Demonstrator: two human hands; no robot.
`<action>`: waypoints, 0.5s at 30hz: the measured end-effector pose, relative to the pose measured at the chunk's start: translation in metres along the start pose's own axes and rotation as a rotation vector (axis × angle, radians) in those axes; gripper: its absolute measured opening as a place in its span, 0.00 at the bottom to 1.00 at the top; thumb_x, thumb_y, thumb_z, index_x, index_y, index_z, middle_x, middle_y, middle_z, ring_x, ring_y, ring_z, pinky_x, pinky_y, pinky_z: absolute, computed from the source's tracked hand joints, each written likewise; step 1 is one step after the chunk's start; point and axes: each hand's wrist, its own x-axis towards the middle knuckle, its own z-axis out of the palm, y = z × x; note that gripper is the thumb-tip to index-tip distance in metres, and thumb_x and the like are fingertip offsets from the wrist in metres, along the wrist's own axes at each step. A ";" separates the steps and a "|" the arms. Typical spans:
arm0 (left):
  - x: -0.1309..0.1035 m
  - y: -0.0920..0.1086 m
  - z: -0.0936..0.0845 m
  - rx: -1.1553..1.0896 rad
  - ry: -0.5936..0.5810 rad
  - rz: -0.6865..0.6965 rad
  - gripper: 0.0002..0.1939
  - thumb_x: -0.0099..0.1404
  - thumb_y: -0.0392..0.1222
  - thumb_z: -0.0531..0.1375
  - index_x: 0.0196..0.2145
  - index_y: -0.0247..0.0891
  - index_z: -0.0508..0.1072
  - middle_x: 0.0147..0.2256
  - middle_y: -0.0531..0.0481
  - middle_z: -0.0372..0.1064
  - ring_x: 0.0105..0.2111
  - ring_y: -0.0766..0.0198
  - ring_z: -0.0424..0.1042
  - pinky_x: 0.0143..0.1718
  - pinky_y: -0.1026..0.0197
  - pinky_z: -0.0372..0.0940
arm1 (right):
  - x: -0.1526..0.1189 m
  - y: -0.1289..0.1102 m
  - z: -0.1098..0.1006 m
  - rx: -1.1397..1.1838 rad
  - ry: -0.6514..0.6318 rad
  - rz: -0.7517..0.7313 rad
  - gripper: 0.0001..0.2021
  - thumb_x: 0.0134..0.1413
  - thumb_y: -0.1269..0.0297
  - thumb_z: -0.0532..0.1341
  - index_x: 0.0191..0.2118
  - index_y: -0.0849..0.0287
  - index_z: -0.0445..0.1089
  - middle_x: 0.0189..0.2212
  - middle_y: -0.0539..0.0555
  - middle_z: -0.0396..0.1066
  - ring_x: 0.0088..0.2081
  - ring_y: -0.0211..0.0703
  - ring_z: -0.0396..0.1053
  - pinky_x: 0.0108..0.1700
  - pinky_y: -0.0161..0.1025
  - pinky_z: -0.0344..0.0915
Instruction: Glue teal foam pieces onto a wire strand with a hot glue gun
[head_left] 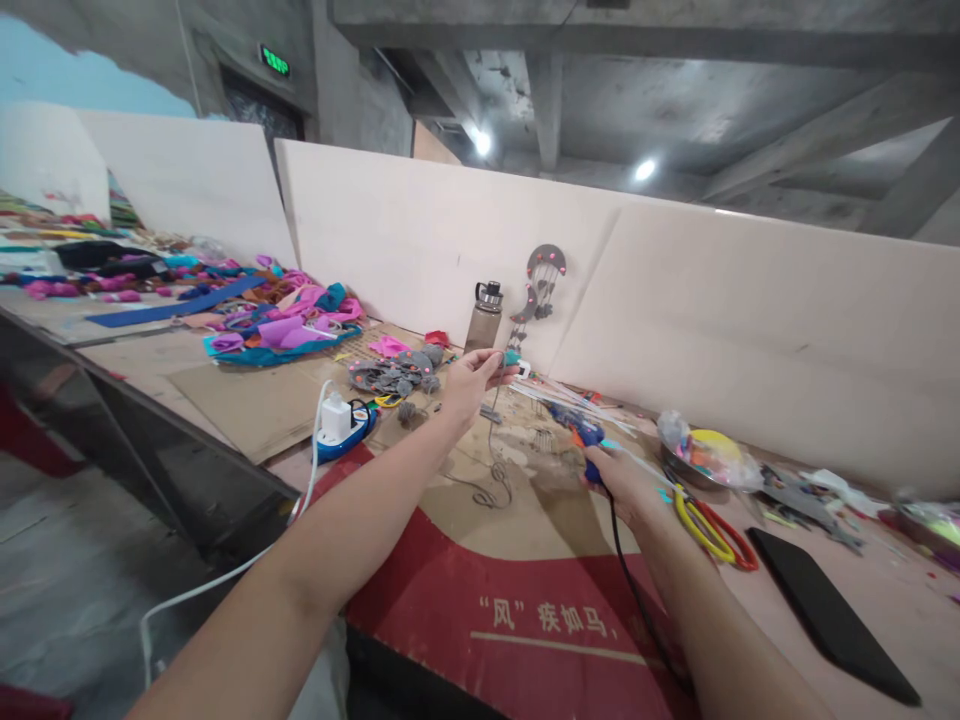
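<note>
My left hand (474, 382) is raised over the middle of the table, its fingertips pinched on a small teal piece (511, 357). A thin grey cord (491, 425) hangs below the fingers and curls on the cardboard (525, 520). My right hand (619, 478) is wrapped round the handle of a blue glue gun (589, 432), whose nozzle points left and away from me. The gun's black cable (621, 560) runs down toward me. Grey felt pieces with pink dots (390, 372) lie in a pile left of my left hand.
A bottle (484, 318) stands behind my left hand, near grey moon ornaments (546, 265) on the white board. Left are a power strip (349, 430) and coloured felt (292, 325). Right are scissors (709, 530), a phone (829, 610) and a metal bowl (697, 465).
</note>
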 end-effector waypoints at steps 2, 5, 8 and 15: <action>-0.001 0.000 0.000 0.014 -0.005 -0.012 0.09 0.60 0.39 0.66 0.33 0.31 0.72 0.30 0.47 0.77 0.29 0.65 0.78 0.33 0.65 0.71 | -0.005 -0.008 0.003 0.093 0.035 -0.036 0.06 0.43 0.60 0.58 0.27 0.53 0.61 0.20 0.48 0.63 0.22 0.39 0.66 0.26 0.37 0.69; -0.003 -0.001 0.001 0.055 -0.005 -0.040 0.08 0.61 0.40 0.66 0.33 0.32 0.72 0.29 0.49 0.76 0.26 0.66 0.77 0.27 0.67 0.68 | -0.017 -0.023 0.005 0.261 0.082 -0.147 0.09 0.44 0.60 0.59 0.33 0.52 0.61 0.26 0.48 0.67 0.25 0.40 0.68 0.28 0.38 0.70; -0.004 -0.003 0.002 0.074 -0.007 -0.062 0.08 0.61 0.40 0.66 0.33 0.33 0.72 0.29 0.49 0.76 0.26 0.66 0.77 0.25 0.69 0.66 | -0.035 -0.038 0.006 0.304 0.081 -0.324 0.13 0.46 0.60 0.62 0.38 0.53 0.61 0.27 0.48 0.69 0.24 0.39 0.68 0.28 0.38 0.68; -0.008 -0.011 0.004 0.088 -0.098 -0.069 0.10 0.60 0.40 0.66 0.37 0.32 0.74 0.32 0.47 0.77 0.29 0.65 0.78 0.34 0.64 0.70 | -0.060 -0.047 0.014 0.075 0.012 -0.585 0.14 0.56 0.52 0.58 0.40 0.56 0.64 0.29 0.52 0.71 0.24 0.41 0.66 0.31 0.42 0.67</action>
